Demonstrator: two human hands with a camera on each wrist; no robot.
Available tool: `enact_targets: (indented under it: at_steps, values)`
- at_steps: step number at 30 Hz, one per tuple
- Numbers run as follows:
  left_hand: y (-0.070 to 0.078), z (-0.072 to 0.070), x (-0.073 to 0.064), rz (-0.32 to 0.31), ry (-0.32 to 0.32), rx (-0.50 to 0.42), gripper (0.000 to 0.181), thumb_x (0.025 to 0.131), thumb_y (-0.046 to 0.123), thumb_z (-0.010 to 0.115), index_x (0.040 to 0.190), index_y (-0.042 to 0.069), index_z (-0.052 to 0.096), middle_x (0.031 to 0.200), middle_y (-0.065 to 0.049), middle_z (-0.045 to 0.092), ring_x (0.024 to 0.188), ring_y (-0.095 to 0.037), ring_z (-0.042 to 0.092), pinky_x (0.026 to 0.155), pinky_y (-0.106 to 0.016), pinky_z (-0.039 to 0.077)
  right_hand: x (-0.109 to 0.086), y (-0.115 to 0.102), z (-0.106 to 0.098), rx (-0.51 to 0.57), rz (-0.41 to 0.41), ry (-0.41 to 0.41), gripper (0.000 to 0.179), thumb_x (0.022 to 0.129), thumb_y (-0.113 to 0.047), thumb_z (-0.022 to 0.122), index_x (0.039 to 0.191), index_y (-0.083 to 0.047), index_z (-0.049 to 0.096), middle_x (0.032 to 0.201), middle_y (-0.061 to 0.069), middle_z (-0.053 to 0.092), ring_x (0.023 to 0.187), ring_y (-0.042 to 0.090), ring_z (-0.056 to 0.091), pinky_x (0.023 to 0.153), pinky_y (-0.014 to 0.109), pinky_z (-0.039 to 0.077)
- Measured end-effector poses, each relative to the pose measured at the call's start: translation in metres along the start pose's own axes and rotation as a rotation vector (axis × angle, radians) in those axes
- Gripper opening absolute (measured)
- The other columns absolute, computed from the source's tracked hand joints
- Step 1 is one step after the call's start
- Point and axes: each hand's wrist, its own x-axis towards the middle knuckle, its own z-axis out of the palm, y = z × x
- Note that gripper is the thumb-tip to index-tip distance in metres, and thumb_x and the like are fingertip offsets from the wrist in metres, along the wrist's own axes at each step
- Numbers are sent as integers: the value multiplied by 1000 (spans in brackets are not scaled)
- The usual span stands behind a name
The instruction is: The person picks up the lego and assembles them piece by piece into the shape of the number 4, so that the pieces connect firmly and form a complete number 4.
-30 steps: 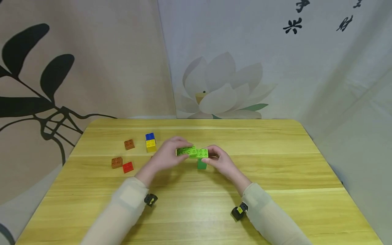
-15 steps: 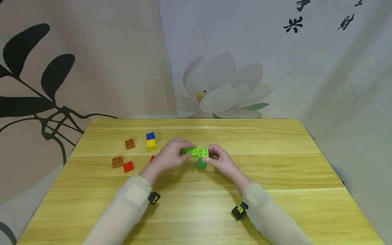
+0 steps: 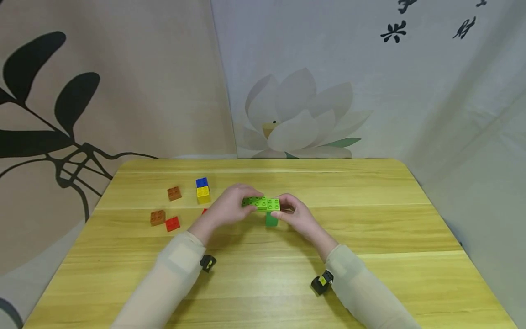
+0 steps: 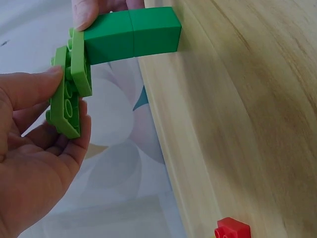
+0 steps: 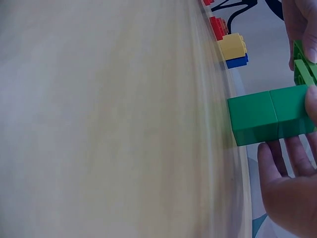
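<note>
Two dark green bricks (image 4: 131,34), one on the other, stand in a column on the table, capped by a thin lime green brick (image 4: 79,62). My right hand (image 3: 297,217) pinches the top of this column, thumb in front and fingers behind. A second lime green brick (image 4: 58,101) is gripped between thumb and fingers of my left hand (image 3: 230,205). It overlaps the studs of the first at one end, and its other end juts out to the left with its hollow underside showing in the left wrist view.
Left of my hands, a yellow brick (image 3: 203,195) stands before a blue brick (image 3: 202,183). Farther left lie two brown bricks (image 3: 174,193) and a red brick (image 3: 172,224). Another red brick (image 3: 204,211) is partly hidden by my left arm.
My left hand has shifted slightly right with its lime green brick, which now sits closer in line with the other lime green brick. The right hand has stayed in place.
</note>
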Motion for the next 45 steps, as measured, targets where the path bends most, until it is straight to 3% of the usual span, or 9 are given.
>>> enact_targets:
  at_steps: [10,17,26,45]
  values:
    - [1,-1,1,-36,-7,-16,32,88,3,74,120,6,71,119,-8,68,114,-27,60,103,-46,45,0,-1,-1,-7,4,0,34,92,-10,72,122,-1,58,117,12,63,112,28,57,104,45,43]
    - [0,1,2,-47,2,-20,32,88,3,74,119,7,72,118,-7,69,114,-27,60,103,-47,44,0,-4,-1,1,19,-3,34,92,-1,69,123,4,57,119,19,62,115,36,55,105,51,41]
    - [-1,3,1,-68,15,-40,31,87,2,75,117,7,73,116,-6,69,113,-27,60,102,-45,45,0,0,-1,-4,16,-4,36,92,-9,71,124,-1,58,119,13,63,113,28,57,103,47,42]
    - [1,2,3,-113,9,-80,31,86,2,76,117,8,74,116,-7,69,112,-27,60,101,-45,47,0,1,0,-1,22,4,36,92,-11,71,124,-1,58,119,13,62,114,30,56,100,47,45]
